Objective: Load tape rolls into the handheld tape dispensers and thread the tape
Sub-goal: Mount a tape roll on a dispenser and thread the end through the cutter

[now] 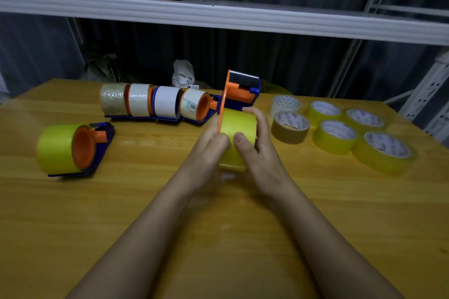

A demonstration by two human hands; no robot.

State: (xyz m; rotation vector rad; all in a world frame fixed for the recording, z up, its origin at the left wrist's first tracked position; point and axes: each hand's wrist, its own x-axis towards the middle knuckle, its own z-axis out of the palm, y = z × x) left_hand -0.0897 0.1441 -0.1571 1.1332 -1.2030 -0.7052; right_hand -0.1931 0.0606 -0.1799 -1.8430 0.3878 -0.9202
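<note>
Yellow tape roll (239, 128) mounted on orange-blue dispenser (240, 91), held above table (218, 238) centre; left hand (213, 139) and right hand (257, 141) both curled round roll, thumbs pressing its face; spare rolls (340, 126) near right edge

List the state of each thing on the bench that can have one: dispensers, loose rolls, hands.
Held dispenser: yellow roll mounted, threading unclear.
Left hand: grips the held dispenser's orange side.
Right hand: fingers curled round the yellow roll.
Near-left dispenser: loaded, lying on the table.
Four-dispenser row: all loaded.
Six loose rolls: flat, unloaded.
</note>
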